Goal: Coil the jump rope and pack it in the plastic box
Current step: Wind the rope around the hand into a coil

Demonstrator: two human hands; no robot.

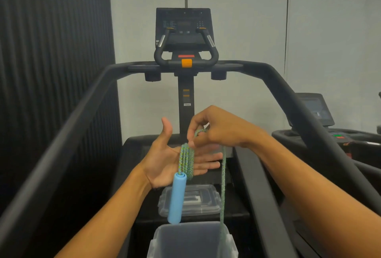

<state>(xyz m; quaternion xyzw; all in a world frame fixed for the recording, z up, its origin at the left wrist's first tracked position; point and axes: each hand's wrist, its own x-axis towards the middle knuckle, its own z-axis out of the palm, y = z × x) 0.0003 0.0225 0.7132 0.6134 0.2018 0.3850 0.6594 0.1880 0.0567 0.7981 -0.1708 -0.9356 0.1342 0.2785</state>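
Head view of a person standing on a treadmill (292, 101), both bare forearms reaching forward. The left hand (165, 163) is lying palm-up with the fingers held flat and together and the thumb sticking upward; it is not gripping. Several turns of the green-speckled rope (186, 160) are running across this palm and around the fingers. A blue foam handle (176, 198) is hanging from the lower end of these turns, below the heel of the hand and tilted slightly off vertical, with its lower tip just above the far rim of the box (165, 237).

The right hand (218, 130) is hovering just above and beside the left fingers. Its thumb and forefinger are pinching a loop of rope, with a strand also curling over a bent finger. From this hand a single strand is dropping straight down past the left fingertips and into the box, along its right inner wall. The second handle cannot be seen.

The box, of translucent grey plastic, is standing open at the bottom edge of the view, on the treadmill deck. Its clear lid (189, 200) is lying flat just beyond it, farther along the deck. The treadmill console (183, 28) is facing the viewer, and a second machine (317, 111) is partly showing at the right.
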